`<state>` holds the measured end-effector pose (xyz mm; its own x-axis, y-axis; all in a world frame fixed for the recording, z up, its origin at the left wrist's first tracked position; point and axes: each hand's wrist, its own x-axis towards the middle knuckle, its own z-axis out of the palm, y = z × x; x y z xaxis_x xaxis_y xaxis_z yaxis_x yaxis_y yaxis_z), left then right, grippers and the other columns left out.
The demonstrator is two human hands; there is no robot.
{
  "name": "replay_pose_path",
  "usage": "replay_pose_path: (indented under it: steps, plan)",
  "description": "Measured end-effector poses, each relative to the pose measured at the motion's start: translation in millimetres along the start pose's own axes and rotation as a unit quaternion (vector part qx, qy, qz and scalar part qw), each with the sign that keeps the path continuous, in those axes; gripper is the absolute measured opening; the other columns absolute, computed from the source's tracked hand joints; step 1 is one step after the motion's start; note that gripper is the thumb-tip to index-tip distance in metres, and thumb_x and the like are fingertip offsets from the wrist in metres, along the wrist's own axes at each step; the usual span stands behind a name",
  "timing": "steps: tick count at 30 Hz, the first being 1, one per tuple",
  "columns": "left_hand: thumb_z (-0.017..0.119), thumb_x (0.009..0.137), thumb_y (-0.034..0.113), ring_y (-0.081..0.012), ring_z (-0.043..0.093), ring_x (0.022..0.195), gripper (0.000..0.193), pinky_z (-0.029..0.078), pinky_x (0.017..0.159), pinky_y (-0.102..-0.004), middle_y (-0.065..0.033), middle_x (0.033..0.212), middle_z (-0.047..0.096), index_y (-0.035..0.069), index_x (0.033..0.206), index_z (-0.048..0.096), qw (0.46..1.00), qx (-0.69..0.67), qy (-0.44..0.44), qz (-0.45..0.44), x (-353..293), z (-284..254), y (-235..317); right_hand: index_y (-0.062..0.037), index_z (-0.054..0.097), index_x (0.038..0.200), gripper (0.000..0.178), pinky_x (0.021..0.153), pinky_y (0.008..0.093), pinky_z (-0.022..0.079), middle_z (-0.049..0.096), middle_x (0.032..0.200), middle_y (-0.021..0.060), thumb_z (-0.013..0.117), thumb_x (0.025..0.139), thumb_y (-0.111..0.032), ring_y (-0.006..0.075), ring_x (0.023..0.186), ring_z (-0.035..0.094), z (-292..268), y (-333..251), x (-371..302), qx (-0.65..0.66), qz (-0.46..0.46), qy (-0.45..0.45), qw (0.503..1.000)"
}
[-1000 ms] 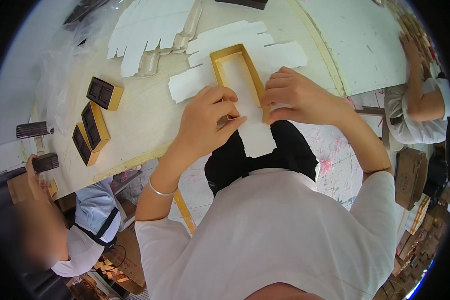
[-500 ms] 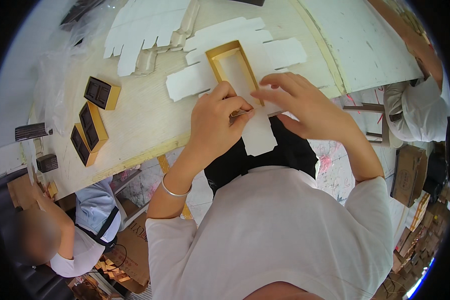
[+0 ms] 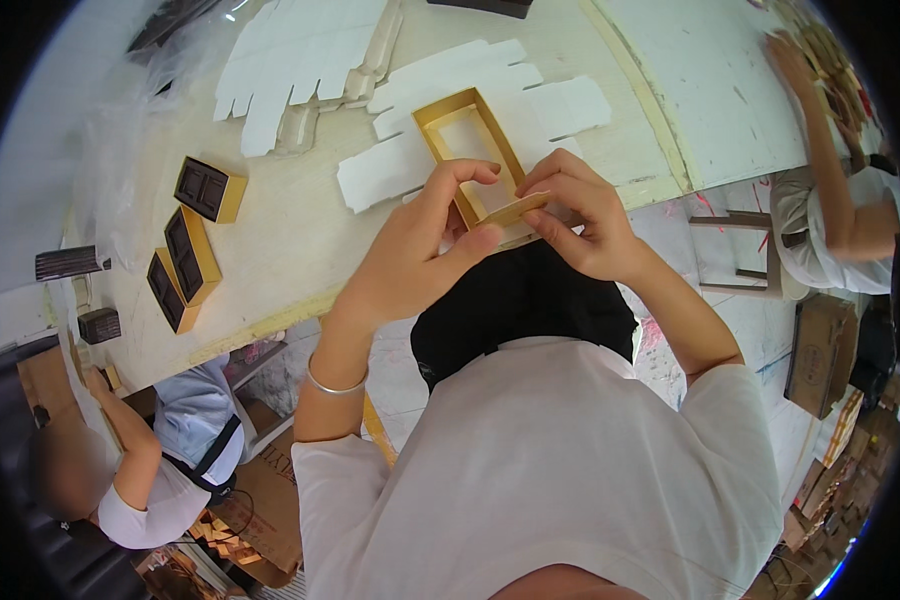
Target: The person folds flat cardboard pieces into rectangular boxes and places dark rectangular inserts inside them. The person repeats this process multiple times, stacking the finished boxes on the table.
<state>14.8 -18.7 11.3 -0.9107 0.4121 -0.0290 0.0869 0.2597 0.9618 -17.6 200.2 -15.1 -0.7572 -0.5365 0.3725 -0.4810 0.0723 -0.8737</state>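
Note:
A long gold cardboard box (image 3: 496, 140) without a lid lies in front of me on white die-cut card blanks (image 3: 570, 105). Its near end flap (image 3: 518, 208) stands folded up toward me. Between thumb and fingers, my right hand (image 3: 588, 218) pinches the right part of this flap. My left hand (image 3: 410, 245) is at the box's near left corner, thumb and index finger spread apart. The thumb tip reaches the flap's left end, while the index finger hangs over the box's inside. Its remaining fingers are mostly hidden behind the hand.
Three gold boxes with dark inserts (image 3: 210, 190) stand on the table's left. A pile of white blanks (image 3: 295, 50) and clear plastic film (image 3: 120, 150) lie farther back. Other people work at left and right. A stool (image 3: 735, 222) and a brown carton (image 3: 820, 355) are at right.
The white end panel that hung toward me is folded up into a gold-faced flap. My right hand has closed on the flap; my left fingers have come out of their pinch and spread.

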Motion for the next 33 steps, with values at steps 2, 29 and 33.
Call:
replay_pose_path:
  steps: [2,29,33]
  plan:
    - [0.054,0.097,0.023,-0.0115,0.054,0.084,0.032,0.043,0.071,-0.0231,-0.0112,0.131,0.050,0.005,0.121,0.041,0.999,0.020,0.048,0.011,2,9,-2,-0.0020,0.061,0.095,0.016,0.070,0.0305,0.048,0.057,0.103,0.0112,0.062,0.081,0.007,0.0231,0.080,0.056,7,-1,-1,0.065,0.029,0.056,0.996]
    - [0.075,0.074,0.024,-0.0276,0.053,0.084,0.026,0.040,0.077,-0.0376,-0.0062,0.082,0.053,0.006,0.073,0.056,0.888,0.435,0.127,0.084,1,18,14,-0.0037,0.062,0.111,0.026,0.074,0.0359,0.048,0.061,0.110,0.0099,0.063,0.086,-0.008,0.0279,0.085,0.061,-53,-38,72,-0.102,0.072,-0.069,0.990]
    - [0.078,0.071,0.023,-0.0297,0.053,0.095,0.032,0.041,0.085,-0.0406,-0.0098,0.097,0.055,0.006,0.090,0.059,0.883,0.432,0.136,0.121,2,8,6,-0.0023,0.064,0.107,0.022,0.078,0.0357,0.048,0.062,0.108,0.0104,0.063,0.087,-0.011,0.0251,0.089,0.059,-95,39,137,-0.431,-0.125,0.162,0.879]
